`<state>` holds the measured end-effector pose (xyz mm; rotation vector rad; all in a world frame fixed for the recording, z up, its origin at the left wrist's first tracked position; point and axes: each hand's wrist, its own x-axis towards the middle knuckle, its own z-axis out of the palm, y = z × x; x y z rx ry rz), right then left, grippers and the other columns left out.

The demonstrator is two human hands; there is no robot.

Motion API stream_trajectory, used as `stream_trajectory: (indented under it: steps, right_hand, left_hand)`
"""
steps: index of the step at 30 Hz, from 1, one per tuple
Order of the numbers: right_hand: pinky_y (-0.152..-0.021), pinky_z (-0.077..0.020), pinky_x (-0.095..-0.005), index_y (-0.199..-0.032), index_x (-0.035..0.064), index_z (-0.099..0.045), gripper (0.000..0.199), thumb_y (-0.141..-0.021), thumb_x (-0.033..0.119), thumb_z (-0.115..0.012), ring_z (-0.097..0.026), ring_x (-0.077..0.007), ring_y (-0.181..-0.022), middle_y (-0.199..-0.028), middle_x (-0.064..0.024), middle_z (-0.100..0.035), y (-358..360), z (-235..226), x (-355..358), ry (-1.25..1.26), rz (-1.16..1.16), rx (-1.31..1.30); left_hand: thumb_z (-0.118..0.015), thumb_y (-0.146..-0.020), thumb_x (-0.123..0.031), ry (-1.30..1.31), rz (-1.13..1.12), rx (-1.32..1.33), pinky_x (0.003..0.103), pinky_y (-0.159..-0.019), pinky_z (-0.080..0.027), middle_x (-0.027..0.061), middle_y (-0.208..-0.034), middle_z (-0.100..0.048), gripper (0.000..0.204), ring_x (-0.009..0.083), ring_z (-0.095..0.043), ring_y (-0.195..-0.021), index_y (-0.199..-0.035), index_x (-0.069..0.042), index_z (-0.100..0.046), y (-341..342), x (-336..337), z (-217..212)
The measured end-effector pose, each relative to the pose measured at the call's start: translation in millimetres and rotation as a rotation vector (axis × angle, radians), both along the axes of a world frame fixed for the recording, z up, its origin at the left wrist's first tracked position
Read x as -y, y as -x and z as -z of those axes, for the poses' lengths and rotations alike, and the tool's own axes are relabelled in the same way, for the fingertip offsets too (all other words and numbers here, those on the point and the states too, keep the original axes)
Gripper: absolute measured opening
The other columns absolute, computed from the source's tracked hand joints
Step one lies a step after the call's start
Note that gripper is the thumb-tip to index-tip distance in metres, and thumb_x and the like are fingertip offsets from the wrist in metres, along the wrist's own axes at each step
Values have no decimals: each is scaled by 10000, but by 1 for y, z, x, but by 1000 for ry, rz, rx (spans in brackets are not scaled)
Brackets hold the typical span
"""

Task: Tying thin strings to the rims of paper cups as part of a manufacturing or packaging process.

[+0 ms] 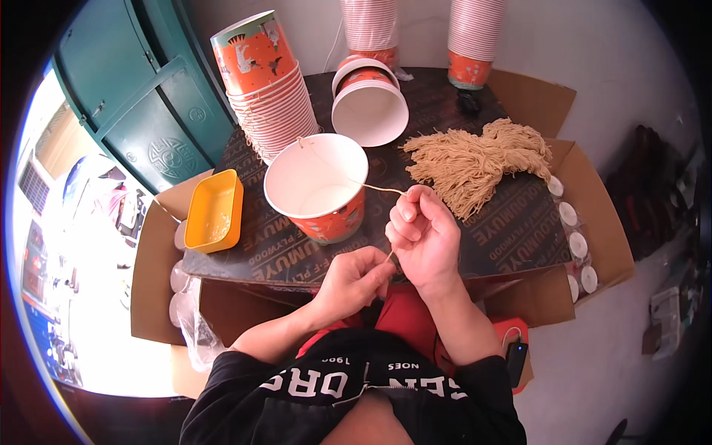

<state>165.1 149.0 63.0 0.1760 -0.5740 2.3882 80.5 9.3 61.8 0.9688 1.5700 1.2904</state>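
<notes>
The right hand [424, 236] is raised just near of an upright orange paper cup [319, 185] on the dark plywood board [504, 230]; its thumb and fingertips are pressed together on a thin tan string [374, 188], which runs left from the pinch across the cup's open mouth to its far-left rim. The left hand [354, 280] sits lower and nearer, just beside the right wrist, its fingers curled in on the lower run of the same string; whether it truly pinches the strand or only steadies it, I cannot tell, since the string is very fine there.

To the right of the cup lies a loose bundle of cut tan strings [478, 159]; at the far left leans a tall nested stack of orange cups [268, 93], and one more cup lies on its side [369, 107] just beyond; two further stacks [475, 41] stand at the far edge. A yellow plastic tray [215, 210] rests at the left edge of the board, and rows of white lids [577, 245] sit in the cardboard box on the right.

The cup looks light and empty, so a firm tug on the taut string could tip it toward the person or drag it off the near edge; the strand could also slip free of the rim, or fray where it is pinched.
</notes>
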Motion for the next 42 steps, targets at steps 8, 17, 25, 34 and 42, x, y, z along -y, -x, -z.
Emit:
stream_trajectory:
  steps: [8, 17, 25, 34, 42]
  right_hand:
    - [-930, -431, -427, -1118, 27, -655, 268, -852, 39, -627, -532, -340, -1065, -1309, -192, -561, -7, 1, 7, -1472, 1127, 649]
    - [-666, -539, -331, -1038, -30, -625, 136, -906, 1, -639, -698, -274, -786, -893, -169, -689, -15, 1, 31, -1229, 478, 535]
    - [-518, -375, -189, -925, -27, -638, 50, -890, -35, -673, -480, -2, -596, -706, 16, -585, -6, 8, 27, -1150, 547, 555]
    - [-501, -414, -237, -833, -13, -609, 81, -877, -35, -672, -505, -51, -560, -669, -26, -587, 11, 24, 38, -963, 661, 589]
    - [-482, -409, -275, -756, 13, -553, 168, -805, -71, -690, -490, -113, -504, -599, -39, -521, 8, 18, 39, -1083, 812, 629]
  left_hand:
    - [-622, -921, -94, -165, -116, -678, 435, -572, -496, 209, -683, -612, 134, 420, -631, -660, -835, 6, -601, 13, 10, -8]
    - [-594, -893, -75, -204, -29, -878, 463, -542, -503, 210, -663, -612, 83, 419, -636, -633, -857, -3, -575, 29, 19, -32]
    - [-669, -853, 2, -424, -342, -1043, 375, -557, -505, 161, -716, -628, 55, 343, -647, -622, -878, 0, -619, 47, 23, -47]
    - [-698, -770, -33, -252, -323, -1365, 499, -977, -392, 84, -759, -643, 95, 291, -627, -848, -832, -46, -628, 73, 23, -43]
    - [-731, -790, -61, -295, -227, -1220, 531, -1051, -359, 67, -752, -646, 120, 270, -645, -798, -864, -55, -637, 54, 25, -44]
